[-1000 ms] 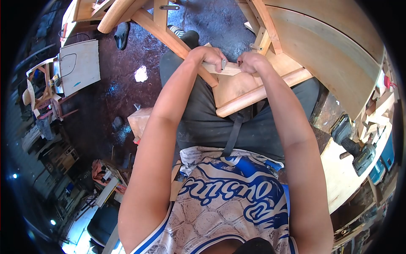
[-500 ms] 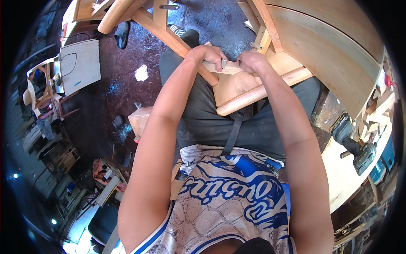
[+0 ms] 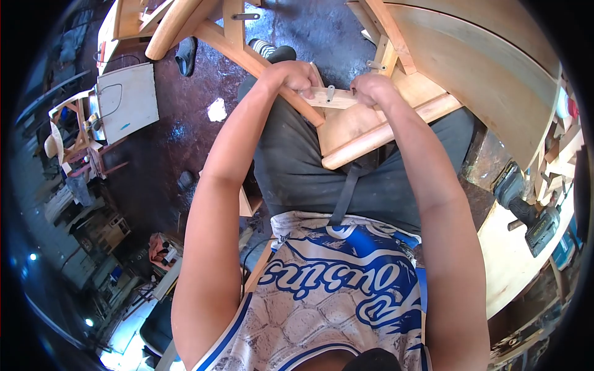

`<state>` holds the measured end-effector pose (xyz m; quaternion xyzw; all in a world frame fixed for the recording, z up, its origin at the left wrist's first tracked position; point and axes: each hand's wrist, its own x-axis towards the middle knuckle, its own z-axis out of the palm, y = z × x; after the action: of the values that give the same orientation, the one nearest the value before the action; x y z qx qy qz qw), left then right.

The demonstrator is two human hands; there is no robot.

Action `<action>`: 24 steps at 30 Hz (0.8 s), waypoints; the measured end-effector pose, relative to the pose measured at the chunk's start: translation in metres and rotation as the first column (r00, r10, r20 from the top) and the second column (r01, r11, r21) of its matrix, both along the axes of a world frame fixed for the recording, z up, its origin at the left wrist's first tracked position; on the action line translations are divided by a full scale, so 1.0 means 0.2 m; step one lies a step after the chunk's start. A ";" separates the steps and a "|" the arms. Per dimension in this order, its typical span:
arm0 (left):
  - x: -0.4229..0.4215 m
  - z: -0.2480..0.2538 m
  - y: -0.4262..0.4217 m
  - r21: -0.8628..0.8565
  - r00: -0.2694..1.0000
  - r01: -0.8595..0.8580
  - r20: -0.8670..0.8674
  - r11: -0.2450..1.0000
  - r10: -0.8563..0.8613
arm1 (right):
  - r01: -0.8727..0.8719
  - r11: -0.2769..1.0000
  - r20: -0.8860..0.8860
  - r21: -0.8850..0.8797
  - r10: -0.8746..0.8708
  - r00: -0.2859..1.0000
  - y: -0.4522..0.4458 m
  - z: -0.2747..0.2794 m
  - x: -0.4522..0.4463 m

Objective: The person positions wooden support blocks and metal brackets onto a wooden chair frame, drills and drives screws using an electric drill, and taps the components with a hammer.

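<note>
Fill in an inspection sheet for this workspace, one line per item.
Surface: dark trousers bear a wooden frame across the thighs; floor beyond, dark and glossy in places.
Job's things: pale slat spans between the hands, small metal bracket on it.
Clutter: slip-on shoe and white patch on the floor, the patch's nature unclear; power tool on a pale board at right.
Grippers: left hand and right hand closed on the slat's ends, right fingers partly hidden.
Cables: thin dark cable over a white panel.
Surroundings: large curved wooden panel at right.
</note>
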<state>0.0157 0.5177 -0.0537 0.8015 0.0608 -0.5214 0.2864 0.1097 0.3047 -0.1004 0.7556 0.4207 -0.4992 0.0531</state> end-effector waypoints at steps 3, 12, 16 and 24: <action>0.00 -0.03 0.00 0.022 0.999 0.011 0.042 1.000 -0.012 | 0.053 0.997 0.047 0.051 -0.055 0.997 -0.03 0.01 -0.02; 0.01 -0.04 0.00 0.005 0.999 -0.035 -0.013 0.999 0.035 | 0.079 0.994 0.026 0.079 -0.081 0.996 -0.02 -0.11 0.00; 0.00 -0.05 0.01 -0.001 1.000 -0.010 -0.009 1.000 0.010 | 0.094 0.995 -0.024 0.016 -0.093 0.995 -0.01 -0.09 -0.01; -0.01 -0.06 0.02 -0.012 0.999 -0.034 -0.020 0.999 0.034 | -0.042 0.998 0.016 0.047 0.041 0.999 -0.01 -0.08 0.01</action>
<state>0.0147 0.5207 -0.0657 0.7933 0.0742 -0.5248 0.2996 0.1112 0.3027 -0.1172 0.7514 0.4479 -0.4821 0.0487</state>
